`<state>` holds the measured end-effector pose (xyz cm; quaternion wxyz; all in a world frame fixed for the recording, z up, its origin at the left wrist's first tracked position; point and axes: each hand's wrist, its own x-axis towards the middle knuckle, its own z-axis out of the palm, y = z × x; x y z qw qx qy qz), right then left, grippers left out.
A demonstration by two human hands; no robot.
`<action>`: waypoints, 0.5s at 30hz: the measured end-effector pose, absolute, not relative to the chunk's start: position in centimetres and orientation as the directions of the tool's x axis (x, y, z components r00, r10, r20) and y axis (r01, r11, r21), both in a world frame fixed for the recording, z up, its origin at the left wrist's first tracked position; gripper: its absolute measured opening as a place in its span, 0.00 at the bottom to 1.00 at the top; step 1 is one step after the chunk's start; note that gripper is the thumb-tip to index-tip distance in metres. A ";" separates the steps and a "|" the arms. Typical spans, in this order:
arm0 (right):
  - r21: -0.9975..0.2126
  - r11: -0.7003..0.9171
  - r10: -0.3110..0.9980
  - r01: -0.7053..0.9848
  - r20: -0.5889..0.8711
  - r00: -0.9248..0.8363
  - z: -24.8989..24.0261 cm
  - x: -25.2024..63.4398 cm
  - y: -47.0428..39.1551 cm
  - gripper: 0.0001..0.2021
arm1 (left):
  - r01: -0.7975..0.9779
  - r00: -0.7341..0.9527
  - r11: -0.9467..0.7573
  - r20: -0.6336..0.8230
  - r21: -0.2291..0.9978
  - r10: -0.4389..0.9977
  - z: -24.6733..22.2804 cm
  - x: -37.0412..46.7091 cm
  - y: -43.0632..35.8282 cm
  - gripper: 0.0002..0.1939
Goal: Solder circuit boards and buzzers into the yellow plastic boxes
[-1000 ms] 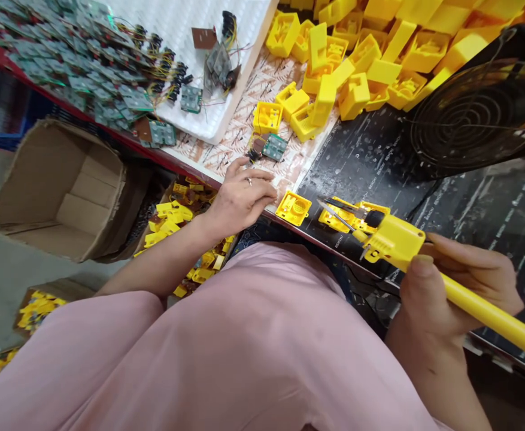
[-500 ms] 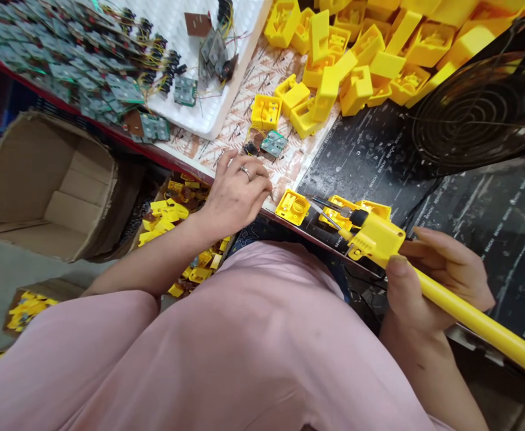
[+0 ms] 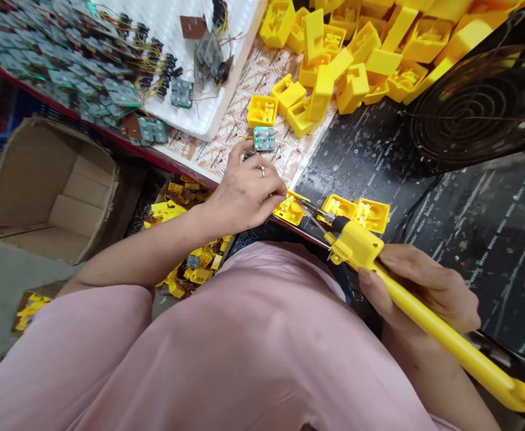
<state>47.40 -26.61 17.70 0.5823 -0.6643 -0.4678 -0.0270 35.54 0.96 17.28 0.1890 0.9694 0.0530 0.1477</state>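
A yellow casing [image 3: 288, 211] lies between the left hand [image 3: 249, 194], grip unclear, and right hand [image 3: 437, 288], gripping a soldering tool [image 3: 361, 244].

My left hand [image 3: 251, 194] partly hides the small black part [image 3: 248, 155] by its fingers, my right hand [image 3: 439, 284] covers some of the yellow tool [image 3: 424, 314], and the fan [image 3: 466, 114] beyond is cut off.

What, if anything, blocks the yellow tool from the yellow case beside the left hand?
Nothing visible: the right hand holds the yellow tool with its tip at the yellow case; the left hand is beside it, not between.
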 end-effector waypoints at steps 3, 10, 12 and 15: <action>-0.704 0.044 0.677 0.709 0.543 0.497 18.7 47.2 -26.2 0.22 | 0.052 0.960 -0.946 0.247 0.320 0.136 17.6 36.1 0.9 0.13; -0.579 0.044 0.704 0.814 0.596 0.387 19.0 47.5 -25.5 0.13 | 0.036 0.972 -0.979 0.221 0.198 0.080 18.3 36.8 0.7 0.12; -0.545 0.036 0.720 0.837 0.596 0.357 19.4 47.6 -25.1 0.14 | 0.031 0.978 -0.984 0.196 0.173 0.065 18.5 36.8 0.7 0.12; -0.477 0.048 0.765 0.878 0.582 0.274 20.4 47.8 -24.6 0.13 | 0.003 0.987 -0.993 0.156 0.118 0.021 18.9 36.9 0.9 0.13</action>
